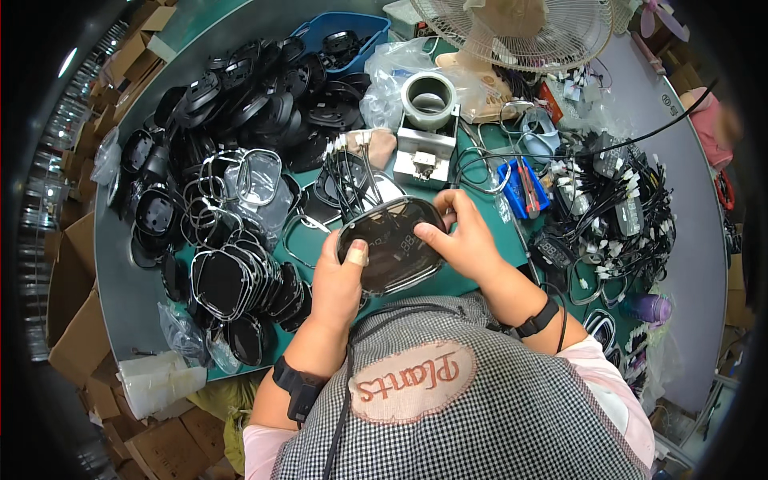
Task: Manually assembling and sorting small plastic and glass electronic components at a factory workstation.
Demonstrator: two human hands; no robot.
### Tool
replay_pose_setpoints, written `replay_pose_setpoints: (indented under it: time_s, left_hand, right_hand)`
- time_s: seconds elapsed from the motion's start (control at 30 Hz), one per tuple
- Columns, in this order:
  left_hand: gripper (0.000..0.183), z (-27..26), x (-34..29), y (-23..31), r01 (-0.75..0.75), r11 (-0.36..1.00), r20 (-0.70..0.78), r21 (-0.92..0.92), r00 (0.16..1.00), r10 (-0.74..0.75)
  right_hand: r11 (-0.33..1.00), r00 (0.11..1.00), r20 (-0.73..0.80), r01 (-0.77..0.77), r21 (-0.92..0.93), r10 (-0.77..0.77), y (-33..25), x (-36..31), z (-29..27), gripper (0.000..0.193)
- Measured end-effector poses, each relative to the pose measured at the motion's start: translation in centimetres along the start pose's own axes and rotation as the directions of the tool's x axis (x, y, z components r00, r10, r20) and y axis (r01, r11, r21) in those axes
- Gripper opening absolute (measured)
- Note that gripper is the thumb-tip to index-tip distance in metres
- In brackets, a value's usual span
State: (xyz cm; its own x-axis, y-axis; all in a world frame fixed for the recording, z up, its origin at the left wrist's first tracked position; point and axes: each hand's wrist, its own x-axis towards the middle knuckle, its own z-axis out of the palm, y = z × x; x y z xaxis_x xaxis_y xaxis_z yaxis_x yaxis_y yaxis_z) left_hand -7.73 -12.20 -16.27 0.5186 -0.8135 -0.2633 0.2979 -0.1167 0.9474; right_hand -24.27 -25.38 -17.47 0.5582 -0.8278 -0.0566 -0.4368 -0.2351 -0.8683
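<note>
- Both hands are on one dark, glossy panel (392, 244), a rounded-square thing with a shiny rim, held up over the green table (480, 264) right in front of the person's checked apron (480, 416).
- Left hand (338, 280) grips the panel's lower-left edge, thumb pressed flat on the front face. There's a bit of pale tape or a bandage on that thumb.
- Right hand (464, 240) grips the right side, thumb on the face and fingers curled over the top-right edge.
- A bunch of thin black wires (352, 180) with white plugs sticks up just behind the panel's top-left corner. Can't tell if they're actually attached to it.
- To the left there's a row of similar dark panels (240, 284) leaning on each other, and past that a big heap of black plastic shells (240, 104) running up to a blue bin (340, 32).
- Straight behind the panel sits a white block (426, 152) with a grey ring (429, 98) on top.
- Off to the right: a small blue tray (524, 188) and a tangle of black cables with white connectors (616, 208).
- A fan (520, 28) stands at the far edge of the table.
- Black bands on both wrists.
</note>
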Motion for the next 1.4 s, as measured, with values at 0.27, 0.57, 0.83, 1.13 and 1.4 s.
replay_pose_setpoints:
  time_s: [0.27, 0.57, 0.83, 1.13, 1.4]
  left_hand:
    - [0.03, -1.0, -1.1, -1.0, -0.006, 0.999, 0.015, 0.036, 1.0, 0.005]
    - [0.026, -3.2, -1.7, -2.4, 0.19, 0.917, 0.004, 0.349, 0.979, -0.205]
    - [0.025, -6.1, -2.5, -1.6, 0.136, 0.933, -0.192, 0.334, 0.979, -0.074]
    - [0.011, -11.0, -5.9, 0.5, -0.187, 0.647, -0.188, 0.74, 0.866, 0.464]
    - [0.019, -20.1, -10.2, 2.7, 0.122, 0.587, -0.394, 0.8, 0.845, 0.361]
  right_hand:
    - [0.912, 0.968, 0.249, -0.126, 0.391, 0.027, 1.2, -0.3, 1.6, 0.028]
    - [0.961, 0.993, 0.113, -0.057, 0.271, 0.027, 2.1, -0.3, 3.8, 0.03]
    - [0.978, 0.932, 0.356, -0.137, 0.157, 0.074, -0.1, 0.8, 5.9, 0.025]
    - [0.979, 0.931, 0.36, -0.02, 0.203, -0.055, -5.6, 1.1, 10.8, 0.017]
    - [0.965, 0.813, 0.557, 0.253, -0.074, -0.17, -10.0, 2.2, 19.8, 0.038]
